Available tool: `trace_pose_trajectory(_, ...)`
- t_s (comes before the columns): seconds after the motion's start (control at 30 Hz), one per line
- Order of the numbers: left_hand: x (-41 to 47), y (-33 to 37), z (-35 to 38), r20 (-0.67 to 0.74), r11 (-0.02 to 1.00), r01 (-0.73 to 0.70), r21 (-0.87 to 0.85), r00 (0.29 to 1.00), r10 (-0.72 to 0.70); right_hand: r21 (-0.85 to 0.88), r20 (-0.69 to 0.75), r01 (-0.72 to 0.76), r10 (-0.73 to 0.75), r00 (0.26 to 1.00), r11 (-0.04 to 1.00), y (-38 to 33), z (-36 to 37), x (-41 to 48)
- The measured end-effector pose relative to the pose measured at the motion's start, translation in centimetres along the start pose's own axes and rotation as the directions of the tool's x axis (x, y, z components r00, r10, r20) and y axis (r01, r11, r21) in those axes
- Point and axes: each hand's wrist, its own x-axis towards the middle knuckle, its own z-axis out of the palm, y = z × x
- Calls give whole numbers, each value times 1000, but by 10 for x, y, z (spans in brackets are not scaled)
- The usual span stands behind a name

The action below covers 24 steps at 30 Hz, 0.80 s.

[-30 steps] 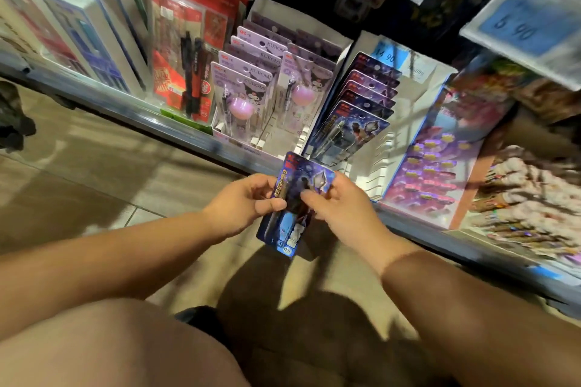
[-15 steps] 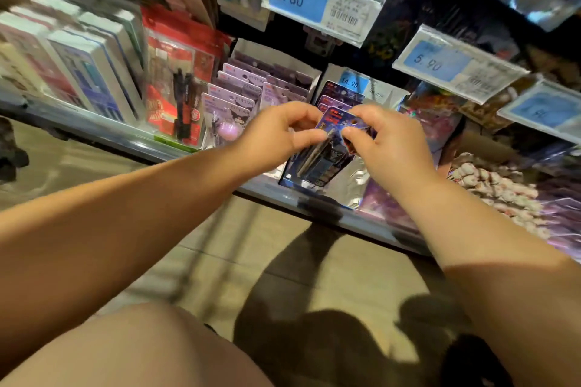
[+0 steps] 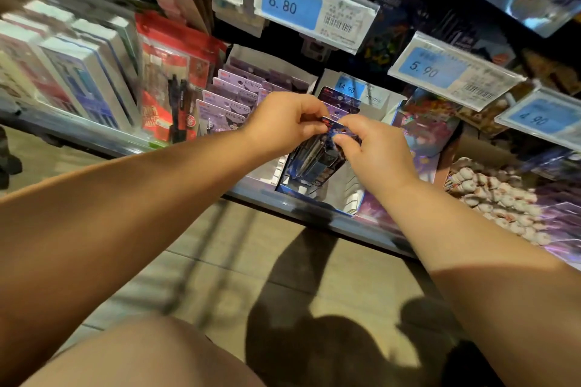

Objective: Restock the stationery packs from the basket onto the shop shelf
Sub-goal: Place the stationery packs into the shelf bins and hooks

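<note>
At the front of the white display box (image 3: 353,198) on the shop shelf (image 3: 301,209), you hold one blue stationery pack (image 3: 316,160) by its top edge. Your left hand (image 3: 283,122) pinches the upper left corner between thumb and curled fingers. Your right hand (image 3: 371,148) pinches the upper right corner the same way. The pack hangs tilted, its lower end dipping into the front of the box, just ahead of the row of matching blue packs (image 3: 339,99) that stand behind it. I cannot tell whether its bottom edge already touches the box floor.

This looks like the placing step: the pack is over its compartment but not yet let go. The next move calls for you to guide the bottom edge down between the white side walls, stand the pack upright against the row behind, and only then loosen both pinches. Keep it out of the neighbouring box of purple packs (image 3: 226,104) on the left. The basket is not in view, so I cannot say how many packs remain.
</note>
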Motion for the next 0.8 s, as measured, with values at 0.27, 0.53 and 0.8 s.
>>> trace_pose_trajectory(0.27,-1,-9,1,-24,996,60,-68,998,-62,21,33,10,-10,999,1000,0,1,5)
trace_pose_trajectory(0.53,-8,-4,1,13,998,57,-33,998,-57,8,57,47,-47,997,999,3,-1,-2)
trace_pose_trajectory(0.8,-11,-5,2,48,996,75,43,996,-77,12,86,-2,1,996,1000,6,8,-1)
